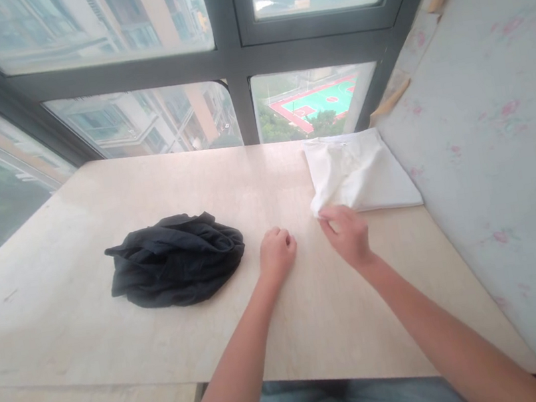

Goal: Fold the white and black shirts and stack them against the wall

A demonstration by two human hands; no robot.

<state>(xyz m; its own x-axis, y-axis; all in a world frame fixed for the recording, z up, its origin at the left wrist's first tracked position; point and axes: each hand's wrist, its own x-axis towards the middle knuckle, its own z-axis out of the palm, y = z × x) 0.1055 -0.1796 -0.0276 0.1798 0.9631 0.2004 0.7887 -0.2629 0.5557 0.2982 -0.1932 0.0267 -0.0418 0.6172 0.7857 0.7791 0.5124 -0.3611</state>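
Observation:
A folded white cloth garment (374, 171) lies at the back right of the wooden surface, against the wall. My right hand (348, 232) pinches its near left corner between thumb and fingers, and creases run up from that corner. My left hand (277, 253) rests on the wood with its fingers curled in; nothing shows in it. To the left of that hand, and apart from it, sits a crumpled black cloth garment (176, 262) in a loose heap. Its exact kind cannot be made out, nor can that of the white one.
The pale wooden surface (118, 344) runs up to the grey window frame (128, 75) at the back. A wall with flowered paper (506, 179) bounds it on the right. Buildings and a sports court (318, 103) show through the glass.

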